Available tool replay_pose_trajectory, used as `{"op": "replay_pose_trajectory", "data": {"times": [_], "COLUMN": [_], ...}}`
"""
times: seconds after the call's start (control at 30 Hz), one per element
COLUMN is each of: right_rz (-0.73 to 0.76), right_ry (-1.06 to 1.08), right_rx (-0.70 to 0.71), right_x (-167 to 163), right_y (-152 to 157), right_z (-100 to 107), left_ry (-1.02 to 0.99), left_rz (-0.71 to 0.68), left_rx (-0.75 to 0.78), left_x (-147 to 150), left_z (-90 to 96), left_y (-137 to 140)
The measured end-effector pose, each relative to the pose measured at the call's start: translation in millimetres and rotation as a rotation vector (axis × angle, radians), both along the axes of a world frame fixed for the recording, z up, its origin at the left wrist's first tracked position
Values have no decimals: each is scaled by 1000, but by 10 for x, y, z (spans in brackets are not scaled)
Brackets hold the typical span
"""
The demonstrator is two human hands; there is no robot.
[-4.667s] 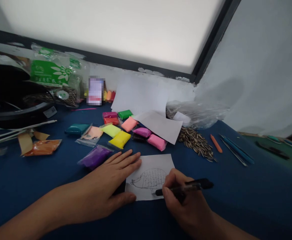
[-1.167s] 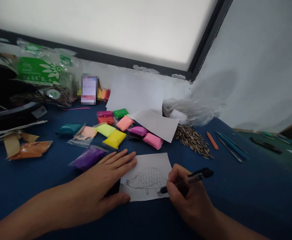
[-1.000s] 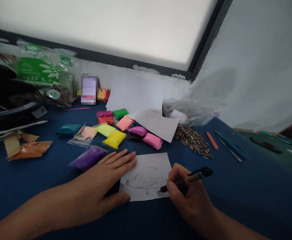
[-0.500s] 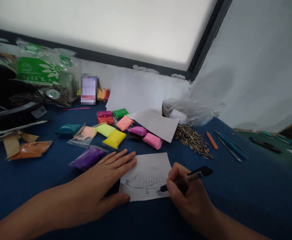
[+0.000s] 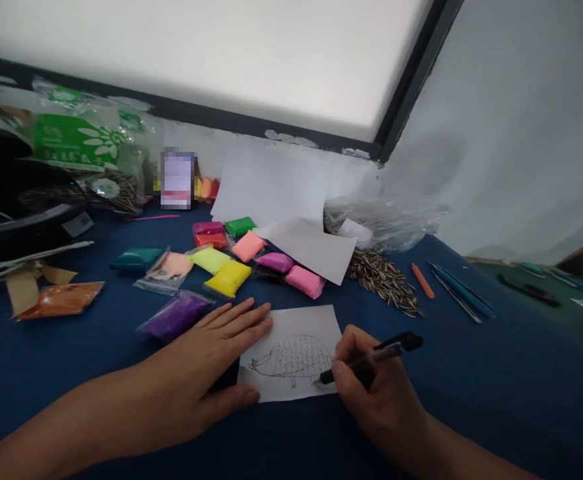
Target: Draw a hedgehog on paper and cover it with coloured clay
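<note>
A small sheet of white paper [image 5: 316, 323] lies on the blue tabletop, bearing a line drawing of a hedgehog-like animal [image 5: 296, 357] with a pointed snout, a patterned back and short legs. My left hand [image 5: 216, 363] rests flat with fingers stretched out, its fingertips and thumb over the paper's left edge. In my right hand [image 5: 371, 387] a black pen [image 5: 396, 348] is pinched, its tip at the short legs on the drawing's lower right. A purple packet [image 5: 174, 317] sits just beyond my left hand.
Several coloured clay packets [image 5: 228, 278] lie behind the paper. Further back are white sheets [image 5: 271, 180], a pile of striped seeds [image 5: 384, 280] and a clear plastic bag [image 5: 396, 223]. Blue tools [image 5: 464, 290] and an orange stick [image 5: 423, 281] lie at right; a green-and-clear bag [image 5: 81, 143] stands at back left.
</note>
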State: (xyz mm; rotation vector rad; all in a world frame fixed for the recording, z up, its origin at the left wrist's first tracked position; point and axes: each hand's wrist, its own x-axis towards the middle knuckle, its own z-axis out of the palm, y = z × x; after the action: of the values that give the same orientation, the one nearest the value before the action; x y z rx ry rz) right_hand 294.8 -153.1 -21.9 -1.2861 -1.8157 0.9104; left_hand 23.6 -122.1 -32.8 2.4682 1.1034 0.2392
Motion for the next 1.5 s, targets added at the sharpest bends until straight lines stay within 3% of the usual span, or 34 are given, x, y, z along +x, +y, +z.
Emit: {"op": "replay_pose_trajectory", "data": {"times": [0.8, 1.27, 1.5], "right_rz": [-12, -16, -52], "right_ry": [5, 19, -15], "right_rx": [-54, -40, 89], "right_x": [-1, -1, 41], "right_y": [18, 26, 45], "right_z": [23, 15, 42], "left_ry": [-62, 19, -17], "left_rz": [-1, 0, -7], "left_rx": [15, -26, -5], "left_x": [1, 14, 7], "left_z": [8, -2, 2], "left_y": [-3, 19, 9]}}
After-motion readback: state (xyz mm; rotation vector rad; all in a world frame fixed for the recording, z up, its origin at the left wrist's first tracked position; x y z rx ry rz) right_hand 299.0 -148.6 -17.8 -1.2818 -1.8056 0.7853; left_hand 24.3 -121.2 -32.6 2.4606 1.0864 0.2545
